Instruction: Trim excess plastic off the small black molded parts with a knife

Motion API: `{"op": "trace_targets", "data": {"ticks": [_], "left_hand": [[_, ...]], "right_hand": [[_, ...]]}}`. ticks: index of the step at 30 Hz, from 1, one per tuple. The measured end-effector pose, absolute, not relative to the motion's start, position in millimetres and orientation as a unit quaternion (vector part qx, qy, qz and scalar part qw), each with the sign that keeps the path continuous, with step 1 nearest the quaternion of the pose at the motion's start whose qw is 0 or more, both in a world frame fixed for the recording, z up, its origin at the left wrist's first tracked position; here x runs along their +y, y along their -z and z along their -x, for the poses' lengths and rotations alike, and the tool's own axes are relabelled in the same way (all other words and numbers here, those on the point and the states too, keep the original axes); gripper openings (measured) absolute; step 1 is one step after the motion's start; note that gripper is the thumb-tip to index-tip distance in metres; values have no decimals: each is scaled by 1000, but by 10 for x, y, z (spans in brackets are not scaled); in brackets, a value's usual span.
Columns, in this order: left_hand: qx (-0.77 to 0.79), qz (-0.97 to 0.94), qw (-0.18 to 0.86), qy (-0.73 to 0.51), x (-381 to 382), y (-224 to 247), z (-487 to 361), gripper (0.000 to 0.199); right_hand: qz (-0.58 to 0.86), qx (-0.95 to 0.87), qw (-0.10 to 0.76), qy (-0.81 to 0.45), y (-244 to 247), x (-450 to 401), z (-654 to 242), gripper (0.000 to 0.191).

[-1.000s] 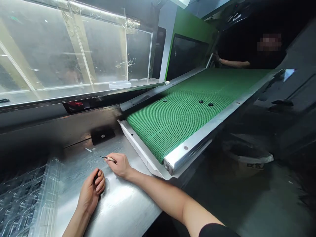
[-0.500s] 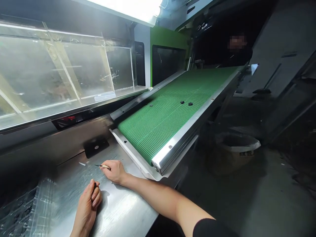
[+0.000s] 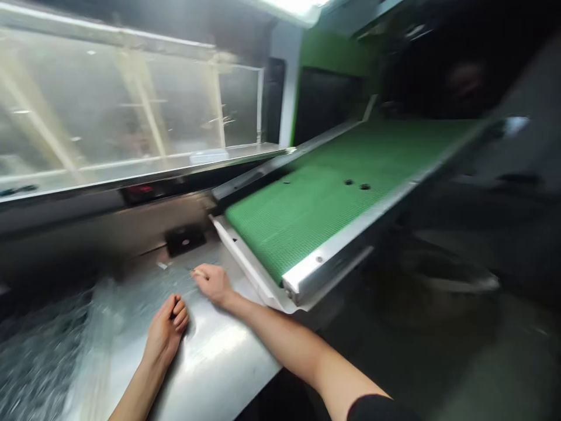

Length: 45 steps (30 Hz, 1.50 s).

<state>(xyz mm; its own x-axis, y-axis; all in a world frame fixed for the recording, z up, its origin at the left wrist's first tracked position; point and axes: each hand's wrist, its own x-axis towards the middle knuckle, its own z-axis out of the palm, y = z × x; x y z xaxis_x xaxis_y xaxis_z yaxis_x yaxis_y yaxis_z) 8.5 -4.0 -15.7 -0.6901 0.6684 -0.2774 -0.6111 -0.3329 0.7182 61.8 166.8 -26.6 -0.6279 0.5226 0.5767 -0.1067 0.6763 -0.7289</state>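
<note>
A: Head view, frame blurred. Both hands rest on the steel counter (image 3: 228,356). Right hand (image 3: 213,283) pinches a thin tool (image 3: 197,272) between fingertips; only its pale handle end shows past the fingers, tip lost in the blur.

B: Left hand?

A: Left hand (image 3: 169,330) lies just left of the right one, fingers curled in toward the palm. Something dark sits between the fingers; cannot tell what it is or whether it is gripped.

B: Surroundings?

A: Green conveyor belt (image 3: 307,216) slopes down to the counter's right end, near the right hand. Three small black parts on it: two close together (image 3: 356,184), one apart nearer the left rail (image 3: 286,182). Black block (image 3: 184,240) on the counter beyond the hands. Clear plastic trays (image 3: 39,356) at far left, smeared. Clear guard panel (image 3: 131,111) above the counter.
</note>
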Motion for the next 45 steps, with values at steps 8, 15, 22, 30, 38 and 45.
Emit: {"op": "trace_targets", "data": {"ticks": [8,15,22,30,38,45], "left_hand": [[440,-54,395,-805,13,-125,-290,57],[533,-157,403,-727,-640,-259,-199,55],[626,-127,206,-742,-1541,-672,535,41],[670,-20,23,-742,-1795,-788,1602,30],[699,6,-35,-714,-1606,-539,1883,15],[752,-36,-88,-652,-1748,-549,1842,9]], "right_hand": [[121,-810,369,-440,360,1764,-679,50],[115,-831,362,-406,427,1735,-708,55],[101,-847,344,-392,464,1730,-655,48],[107,-850,326,-399,427,1709,-681,45],[89,-851,329,-400,410,1698,-666,44],[95,-853,321,-400,444,1705,-649,46]]}}
